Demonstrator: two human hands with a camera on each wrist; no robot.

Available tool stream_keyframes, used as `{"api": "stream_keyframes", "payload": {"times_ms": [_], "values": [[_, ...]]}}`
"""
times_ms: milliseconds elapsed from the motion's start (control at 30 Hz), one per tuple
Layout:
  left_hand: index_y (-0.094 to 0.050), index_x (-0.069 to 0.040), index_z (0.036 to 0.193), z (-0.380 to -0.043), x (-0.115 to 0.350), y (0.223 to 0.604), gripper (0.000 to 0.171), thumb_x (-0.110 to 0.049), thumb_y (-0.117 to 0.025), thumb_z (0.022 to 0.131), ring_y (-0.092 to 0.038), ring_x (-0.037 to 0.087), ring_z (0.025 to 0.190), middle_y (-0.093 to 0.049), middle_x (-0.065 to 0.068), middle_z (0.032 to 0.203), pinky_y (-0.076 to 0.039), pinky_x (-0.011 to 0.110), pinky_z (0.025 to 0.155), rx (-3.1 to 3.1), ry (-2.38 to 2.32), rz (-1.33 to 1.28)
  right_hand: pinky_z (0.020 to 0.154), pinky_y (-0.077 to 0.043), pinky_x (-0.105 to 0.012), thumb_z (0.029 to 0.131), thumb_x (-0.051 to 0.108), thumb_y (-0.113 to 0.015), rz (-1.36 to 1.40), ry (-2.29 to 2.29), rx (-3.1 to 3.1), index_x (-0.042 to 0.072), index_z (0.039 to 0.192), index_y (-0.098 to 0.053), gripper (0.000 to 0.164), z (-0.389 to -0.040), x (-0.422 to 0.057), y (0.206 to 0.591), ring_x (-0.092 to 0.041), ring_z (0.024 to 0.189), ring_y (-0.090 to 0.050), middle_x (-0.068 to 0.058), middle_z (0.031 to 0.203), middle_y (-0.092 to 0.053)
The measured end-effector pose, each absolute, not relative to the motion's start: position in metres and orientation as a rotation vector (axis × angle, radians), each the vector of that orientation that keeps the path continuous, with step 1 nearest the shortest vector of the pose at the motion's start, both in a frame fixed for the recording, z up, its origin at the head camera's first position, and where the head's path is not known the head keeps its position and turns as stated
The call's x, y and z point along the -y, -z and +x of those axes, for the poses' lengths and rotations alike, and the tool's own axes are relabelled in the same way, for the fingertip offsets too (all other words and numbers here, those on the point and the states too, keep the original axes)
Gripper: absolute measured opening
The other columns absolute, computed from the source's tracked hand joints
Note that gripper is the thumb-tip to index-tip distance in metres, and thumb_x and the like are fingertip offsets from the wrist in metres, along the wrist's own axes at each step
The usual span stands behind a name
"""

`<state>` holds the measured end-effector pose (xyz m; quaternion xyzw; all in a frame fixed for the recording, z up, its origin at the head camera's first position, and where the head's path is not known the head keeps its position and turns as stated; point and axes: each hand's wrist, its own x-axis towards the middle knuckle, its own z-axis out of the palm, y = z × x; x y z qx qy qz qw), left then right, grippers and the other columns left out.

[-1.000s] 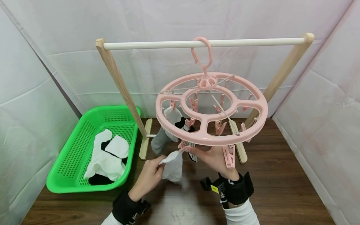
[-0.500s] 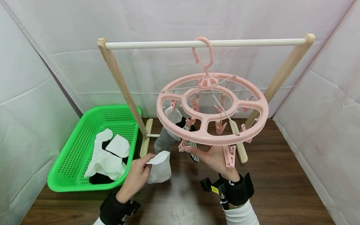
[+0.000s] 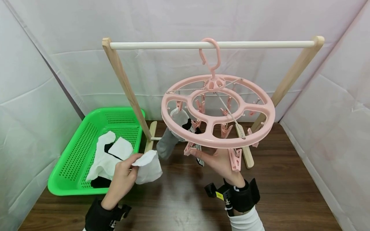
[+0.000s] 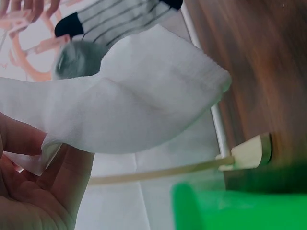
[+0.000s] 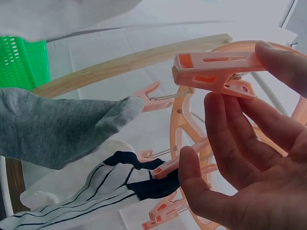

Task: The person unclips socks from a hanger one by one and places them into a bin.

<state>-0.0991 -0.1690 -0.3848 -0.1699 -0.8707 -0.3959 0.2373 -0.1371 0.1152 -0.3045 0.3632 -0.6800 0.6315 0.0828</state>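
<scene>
My left hand (image 3: pixel 122 178) pinches a white sock (image 3: pixel 148 168) by its edge, in front of the basket. The sock spreads out from my fingers in the left wrist view. Under the near left rim of the round pink drying hanger (image 3: pixel 202 140), my right hand (image 3: pixel 221 163) pinches a pink clothespin (image 5: pixel 211 72) between thumb and fingers. No cloth is in that clothespin. Beside it in the right wrist view hang a grey sock (image 5: pixel 57 127) and a striped white sock (image 5: pixel 100 189) with dark ends, each held by a clothespin.
The hanger hooks over a white rod (image 3: pixel 162 45) on a wooden stand (image 3: pixel 124 80). At left, a green basket (image 3: pixel 67 160) holds white and black cloth pieces (image 3: pixel 107 157). Several other pink clothespins (image 3: pixel 235 158) dangle from the hanger. White sheets surround the dark wooden table (image 3: pixel 283 179).
My left hand has drawn the white sock away from the clothespin, leftward toward the basket. My right hand has stayed at the clothespin.
</scene>
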Motion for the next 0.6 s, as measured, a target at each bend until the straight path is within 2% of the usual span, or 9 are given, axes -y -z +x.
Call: {"api": "stream_keyframes", "payload": {"times_ms": [33,133,200,300,467,600], "values": [[-0.069,-0.001,0.104,-0.099,0.172,0.383,0.035,0.023,-0.052,0.084,-0.052,0.009,0.058,-0.070,0.013,0.094,-0.039,0.024,0.050,2.383,1.068,-0.457,0.099,-0.041,-0.037,0.084,-0.015,-0.066,1.063,-1.888,2.032,-0.004,0.107,-0.066,0.025,-0.137,-0.116,0.305,-0.022,0.104,-0.061,-0.018,0.092,-0.070],[-0.069,-0.001,0.103,-0.098,0.179,0.378,0.036,0.023,-0.051,0.084,-0.038,0.003,0.051,-0.070,0.013,0.090,-0.033,0.022,0.047,2.351,1.049,-0.460,0.105,-0.036,-0.041,0.083,-0.015,-0.066,1.010,-1.924,2.021,-0.006,0.115,-0.062,0.033,-0.136,-0.116,0.305,-0.022,0.113,-0.058,-0.020,0.095,-0.069],[-0.069,-0.001,0.102,-0.097,0.183,0.375,0.036,0.024,-0.050,0.083,-0.034,0.003,0.048,-0.069,0.013,0.087,-0.031,0.021,0.045,2.333,1.034,-0.452,0.105,-0.035,-0.041,0.083,-0.015,-0.066,1.009,-1.947,2.009,-0.005,0.116,-0.062,0.035,-0.135,-0.117,0.306,-0.023,0.113,-0.057,-0.021,0.095,-0.069],[-0.068,0.000,0.102,-0.096,0.189,0.371,0.036,0.024,-0.049,0.082,-0.036,0.003,0.049,-0.070,0.014,0.089,-0.030,0.020,0.045,2.311,1.012,-0.433,0.105,-0.035,-0.042,0.084,-0.015,-0.066,1.005,-1.965,1.997,-0.003,0.119,-0.060,0.038,-0.135,-0.117,0.305,-0.026,0.114,-0.057,-0.019,0.095,-0.069],[-0.068,0.001,0.103,-0.097,0.200,0.370,0.037,0.024,-0.049,0.081,-0.043,0.007,0.051,-0.070,0.017,0.090,-0.032,0.021,0.047,2.338,0.974,-0.352,0.106,-0.035,-0.041,0.081,-0.016,-0.068,0.952,-1.938,1.986,-0.004,0.128,-0.055,0.050,-0.132,-0.122,0.305,-0.033,0.126,-0.048,-0.014,0.120,-0.063],[-0.067,0.002,0.105,-0.097,0.211,0.369,0.039,0.024,-0.049,0.079,-0.043,0.008,0.050,-0.069,0.021,0.090,-0.032,0.024,0.047,2.389,0.948,-0.280,0.105,-0.036,-0.043,0.079,-0.020,-0.068,0.987,-1.952,1.924,-0.004,0.135,-0.048,0.062,-0.133,-0.124,0.308,-0.041,0.127,-0.044,-0.025,0.131,-0.053]]}}
